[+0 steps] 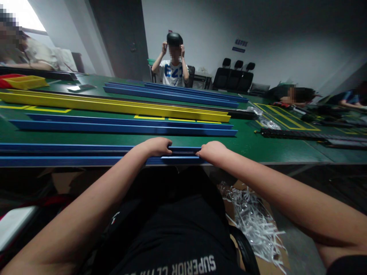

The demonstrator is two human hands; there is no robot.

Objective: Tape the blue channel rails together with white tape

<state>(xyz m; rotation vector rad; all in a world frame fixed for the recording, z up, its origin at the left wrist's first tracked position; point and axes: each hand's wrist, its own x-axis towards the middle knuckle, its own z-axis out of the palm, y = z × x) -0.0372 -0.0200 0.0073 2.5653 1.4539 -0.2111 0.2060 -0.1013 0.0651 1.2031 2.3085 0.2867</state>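
Observation:
A long blue channel [71,159] lies along the near edge of the green table [258,151], running out of view to the left. My left hand [156,146] is closed over it, its thumb pointing into the groove. Near the channel's right end, my right hand [214,151] is closed on it too, and covers that end. Between the two hands a short stretch of groove shows dark inside. Some of the fingers are hidden behind the hands. Just beyond lie two more blue channels [123,127], not touched by either hand.
Farther back lie yellow channels [114,105] and more blue channels [172,93]. A yellow tray [27,81] stands at the left, black strips [301,135] at the right. Across the table a person [174,70] holds a headset; others sit at both sides. Shredded strips [256,225] lie below.

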